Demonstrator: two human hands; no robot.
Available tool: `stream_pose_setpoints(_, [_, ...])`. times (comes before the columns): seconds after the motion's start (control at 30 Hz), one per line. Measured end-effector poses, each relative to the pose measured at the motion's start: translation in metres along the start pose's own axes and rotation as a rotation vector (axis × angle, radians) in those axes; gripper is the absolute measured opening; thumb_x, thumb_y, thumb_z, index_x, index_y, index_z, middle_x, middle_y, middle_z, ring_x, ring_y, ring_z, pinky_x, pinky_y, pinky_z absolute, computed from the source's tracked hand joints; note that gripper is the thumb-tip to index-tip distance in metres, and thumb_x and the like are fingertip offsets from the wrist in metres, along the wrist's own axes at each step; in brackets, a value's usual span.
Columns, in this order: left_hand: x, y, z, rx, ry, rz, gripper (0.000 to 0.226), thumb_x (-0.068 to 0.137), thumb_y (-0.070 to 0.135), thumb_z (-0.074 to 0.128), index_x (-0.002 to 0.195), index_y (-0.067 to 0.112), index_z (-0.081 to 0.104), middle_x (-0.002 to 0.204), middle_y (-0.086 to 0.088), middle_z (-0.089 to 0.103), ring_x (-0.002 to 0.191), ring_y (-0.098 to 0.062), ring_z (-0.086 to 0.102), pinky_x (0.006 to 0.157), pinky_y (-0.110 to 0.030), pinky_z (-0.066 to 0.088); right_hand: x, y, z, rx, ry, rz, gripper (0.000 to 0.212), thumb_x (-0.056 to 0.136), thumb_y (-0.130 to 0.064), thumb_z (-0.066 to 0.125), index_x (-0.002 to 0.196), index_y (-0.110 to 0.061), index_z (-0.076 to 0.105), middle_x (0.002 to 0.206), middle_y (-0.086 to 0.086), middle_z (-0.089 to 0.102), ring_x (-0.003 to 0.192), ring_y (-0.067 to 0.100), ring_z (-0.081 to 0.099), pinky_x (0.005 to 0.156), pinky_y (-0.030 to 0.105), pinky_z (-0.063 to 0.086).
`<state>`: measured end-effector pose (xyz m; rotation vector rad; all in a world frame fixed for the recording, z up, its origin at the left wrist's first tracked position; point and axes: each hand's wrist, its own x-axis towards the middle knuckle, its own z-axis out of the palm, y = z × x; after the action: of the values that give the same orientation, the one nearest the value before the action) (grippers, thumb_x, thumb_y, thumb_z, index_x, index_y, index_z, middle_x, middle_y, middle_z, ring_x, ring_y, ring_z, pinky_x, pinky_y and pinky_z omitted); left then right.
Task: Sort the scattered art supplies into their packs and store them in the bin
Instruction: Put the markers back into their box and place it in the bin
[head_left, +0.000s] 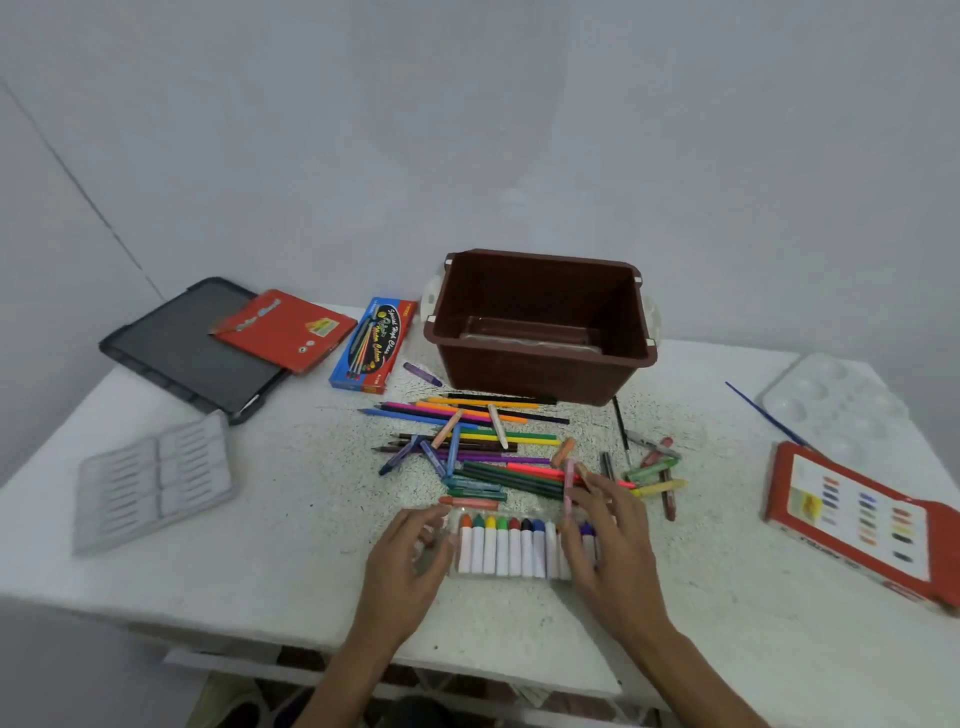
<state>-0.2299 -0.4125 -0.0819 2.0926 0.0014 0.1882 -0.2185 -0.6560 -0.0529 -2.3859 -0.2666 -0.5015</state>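
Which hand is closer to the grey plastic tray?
Left. The left hand is at the clear pack's left end, toward the grey tray; the right hand, holding a pink crayon, is at the pack's far end.

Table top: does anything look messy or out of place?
Yes. Coloured pencils lie crisscrossed in a heap before the brown bin, crayons strewn at their right. One purple crayon lies alone between the blue pencil box and the bin. Nothing looks broken.
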Motion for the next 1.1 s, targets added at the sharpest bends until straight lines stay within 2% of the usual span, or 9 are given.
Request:
stream_pose_setpoints(0.2, [0.015, 0.005, -0.018, -0.154, 0.174, -0.157, 0.024, 0.094, 0.016, 0.063, 0.108, 0.036, 0.065, 0.086, 0.016, 0.069, 0.083, -0.003, 0.064, 0.069, -0.012, 0.050, 0.039, -0.035, 0.015, 0.056, -0.107, -0.055, 0.035, 0.096, -0.037, 0.046, 0.121, -0.018, 0.062, 0.131, -0.002, 0.050, 0.124, 0.014, 0.043, 0.104, 0.027, 0.032])
stream_pose_setpoints(0.33, [0.043, 0.003, -0.045, -0.144, 0.325, -0.171, 0.021, 0.095, 0.012, 0.062, 0.105, 0.030, 0.067, 0.090, 0.010, 0.070, 0.081, -0.001, 0.064, 0.067, -0.008, 0.046, 0.071, -0.065, 0.033, 0.133, -0.261, -0.080, 0.040, 0.095, -0.045, 0.042, 0.127, -0.025, 0.058, 0.128, -0.015, 0.044, 0.122, 0.004, 0.038, 0.101, 0.018, 0.027])
stream_pose_setpoints(0.47, [0.085, -0.001, -0.074, -0.079, 0.392, -0.195, 0.018, 0.096, 0.012, 0.060, 0.110, 0.020, 0.068, 0.098, 0.010, 0.068, 0.085, 0.003, 0.061, 0.066, -0.001, 0.041, 0.107, -0.093, 0.060, 0.256, -0.397, -0.041, 0.035, 0.099, -0.036, 0.051, 0.132, -0.026, 0.054, 0.125, -0.014, 0.046, 0.116, 0.000, 0.041, 0.096, 0.010, 0.032])
stream_pose_setpoints(0.53, [0.107, -0.008, -0.084, -0.060, 0.375, -0.234, 0.020, 0.096, 0.015, 0.059, 0.115, 0.019, 0.067, 0.106, 0.006, 0.067, 0.089, 0.003, 0.060, 0.065, -0.002, 0.040, 0.126, -0.106, 0.073, 0.278, -0.478, 0.003, 0.036, 0.100, -0.032, 0.053, 0.135, -0.025, 0.052, 0.127, -0.011, 0.049, 0.114, -0.001, 0.044, 0.091, 0.005, 0.031])
stream_pose_setpoints(0.63, [0.138, -0.021, -0.096, -0.033, 0.317, -0.282, 0.024, 0.096, 0.019, 0.059, 0.120, 0.020, 0.064, 0.118, 0.002, 0.064, 0.095, -0.005, 0.060, 0.071, -0.008, 0.040, 0.158, -0.125, 0.093, 0.358, -0.568, 0.137, 0.034, 0.099, -0.030, 0.053, 0.133, -0.029, 0.051, 0.133, -0.005, 0.050, 0.117, 0.008, 0.050, 0.095, 0.022, 0.043])
stream_pose_setpoints(0.73, [0.165, -0.029, -0.104, -0.014, 0.229, -0.321, 0.030, 0.095, 0.021, 0.059, 0.126, 0.020, 0.060, 0.127, -0.002, 0.059, 0.107, -0.014, 0.057, 0.085, -0.027, 0.048, 0.186, -0.135, 0.115, 0.437, -0.558, 0.294, 0.027, 0.099, -0.030, 0.053, 0.126, -0.033, 0.052, 0.129, 0.001, 0.053, 0.105, 0.013, 0.058, 0.085, 0.030, 0.050])
stream_pose_setpoints(0.83, [0.189, -0.035, -0.110, 0.033, 0.099, -0.355, 0.041, 0.095, 0.025, 0.061, 0.135, 0.018, 0.054, 0.136, -0.006, 0.053, 0.121, -0.021, 0.053, 0.100, -0.038, 0.046, 0.207, -0.137, 0.142, 0.445, -0.550, 0.381, 0.033, 0.100, -0.034, 0.050, 0.131, -0.025, 0.051, 0.129, 0.003, 0.057, 0.108, 0.013, 0.059, 0.080, 0.026, 0.048])
stream_pose_setpoints(0.97, [0.206, -0.039, -0.109, 0.022, 0.008, -0.293, 0.046, 0.094, 0.026, 0.065, 0.136, 0.013, 0.053, 0.137, -0.005, 0.054, 0.123, -0.018, 0.051, 0.096, -0.028, 0.041, 0.222, -0.141, 0.162, 0.511, -0.530, 0.501, 0.031, 0.102, -0.032, 0.048, 0.132, -0.024, 0.049, 0.125, -0.002, 0.062, 0.095, -0.002, 0.059, 0.070, 0.017, 0.046])
stream_pose_setpoints(1.1, [0.216, -0.048, -0.107, 0.023, -0.033, -0.285, 0.050, 0.093, 0.033, 0.066, 0.138, 0.017, 0.053, 0.134, -0.003, 0.057, 0.120, -0.018, 0.055, 0.102, -0.042, 0.048, 0.230, -0.143, 0.174, 0.528, -0.489, 0.589, 0.032, 0.101, -0.030, 0.050, 0.133, -0.022, 0.047, 0.119, -0.004, 0.064, 0.090, -0.001, 0.062, 0.064, 0.016, 0.046])
